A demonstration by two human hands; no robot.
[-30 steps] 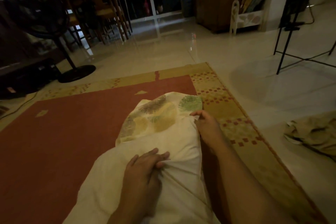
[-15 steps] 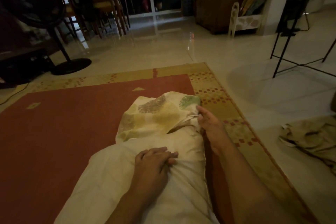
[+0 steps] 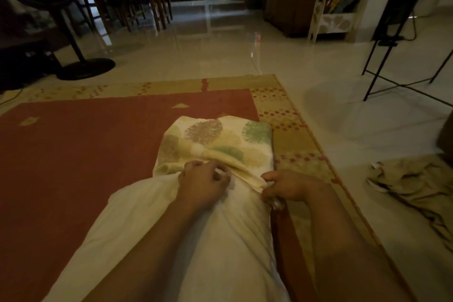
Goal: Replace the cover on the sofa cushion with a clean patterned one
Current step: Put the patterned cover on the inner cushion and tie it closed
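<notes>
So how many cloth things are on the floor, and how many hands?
Rugs: 1, the red rug
Cushions: 1, the white cushion
Patterned covers: 1, the patterned cover on the cushion's far end
Crumpled cloths: 1, the beige cloth on the tiles
Hands: 2, the left hand and right hand
Total: 6

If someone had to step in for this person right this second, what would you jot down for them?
Left hand: closed on the bunched edge of the patterned cover, resting on the white cushion.
Right hand: pinching the same edge at the cushion's right side.
Things: the cushion lies lengthwise on the red rug; a crumpled cloth, possibly the old cover, lies on the floor to the right.
Done: the cover sits over the cushion's far end only.
Left: pull the cover down over the bare near part, then probably close and smooth it.
</notes>
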